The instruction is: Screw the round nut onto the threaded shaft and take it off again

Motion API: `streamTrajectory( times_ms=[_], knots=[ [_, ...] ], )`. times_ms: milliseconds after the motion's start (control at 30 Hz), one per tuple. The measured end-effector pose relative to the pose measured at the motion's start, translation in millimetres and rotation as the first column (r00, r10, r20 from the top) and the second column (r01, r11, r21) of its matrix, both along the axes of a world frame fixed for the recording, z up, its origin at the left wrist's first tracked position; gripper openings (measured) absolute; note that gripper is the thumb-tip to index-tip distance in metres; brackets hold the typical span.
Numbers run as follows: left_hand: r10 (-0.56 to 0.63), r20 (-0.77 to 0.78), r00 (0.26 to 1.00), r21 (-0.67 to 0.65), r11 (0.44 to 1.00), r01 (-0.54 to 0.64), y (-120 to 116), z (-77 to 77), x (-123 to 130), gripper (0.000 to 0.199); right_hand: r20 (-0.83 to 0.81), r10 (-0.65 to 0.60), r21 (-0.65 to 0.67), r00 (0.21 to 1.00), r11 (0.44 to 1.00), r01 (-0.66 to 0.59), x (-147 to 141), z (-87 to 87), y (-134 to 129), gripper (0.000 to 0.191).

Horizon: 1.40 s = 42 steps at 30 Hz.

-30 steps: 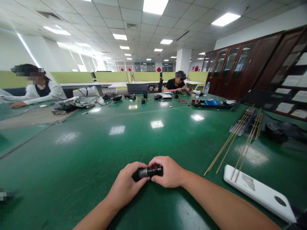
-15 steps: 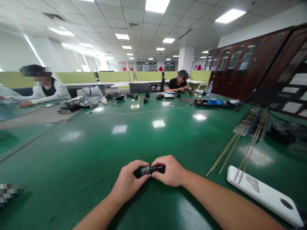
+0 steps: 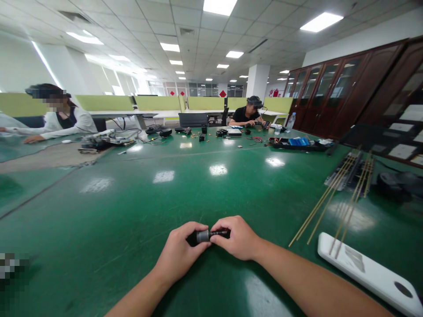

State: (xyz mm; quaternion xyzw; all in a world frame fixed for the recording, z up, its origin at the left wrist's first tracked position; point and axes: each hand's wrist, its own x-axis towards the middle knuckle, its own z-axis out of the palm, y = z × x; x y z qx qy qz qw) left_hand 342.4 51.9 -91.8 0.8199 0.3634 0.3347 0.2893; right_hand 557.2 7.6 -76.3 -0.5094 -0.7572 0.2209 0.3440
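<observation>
A small dark cylindrical part (image 3: pixel 203 236), with a grey wider section on the left and a thin black ridged section on the right, lies across between my two hands, just over the green table (image 3: pixel 132 207). My left hand (image 3: pixel 181 251) grips the wide grey end between thumb and fingers. The thumb and index finger of my right hand (image 3: pixel 235 237) pinch the thin black section. The far ends of the part are partly hidden by my fingers.
At the right lie a white flat object (image 3: pixel 370 270) and long thin sticks (image 3: pixel 325 200). A black tray (image 3: pixel 297 144) with blue items, a bottle (image 3: pixel 291 122) and electronic parts (image 3: pixel 107 140) stand farther back. Two people sit across and at the left.
Both hands and the part sit very slightly farther right in the view, which has itself shifted a little. My right fingers seem slightly farther from the grey section.
</observation>
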Motion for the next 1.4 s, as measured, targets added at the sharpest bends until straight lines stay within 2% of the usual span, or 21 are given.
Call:
streamTrajectory(
  times_ms=[233, 533, 1200, 1400],
  knots=[
    [0.010, -0.017, 1.000, -0.050, 0.999, -0.011, -1.2, 4.5, -0.1, 0.027, 0.030, -0.013, 0.019, 0.999, 1.000, 0.012, -1.8, 0.5, -1.2, 0.013],
    [0.006, 0.013, 1.000, 0.005, 1.000, -0.006, -0.8, 2.0, -0.8, 0.028, 0.021, -0.025, -0.008, 0.999, 1.000, 0.025, -2.0, 2.6, -1.0, 0.014],
    [0.050, 0.024, 0.998, -0.027, 0.998, -0.049, -0.2, -0.4, -2.1, 0.030, 0.024, -0.048, -0.032, 0.999, 0.998, 0.048, -4.9, 1.2, 1.9, 0.012],
    [0.050, 0.021, 0.999, -0.001, 0.999, -0.050, 1.3, -1.2, -2.4, 0.034, 0.011, -0.041, -0.031, 0.999, 0.999, 0.042, -4.3, 2.6, 0.6, 0.010]
  ],
)
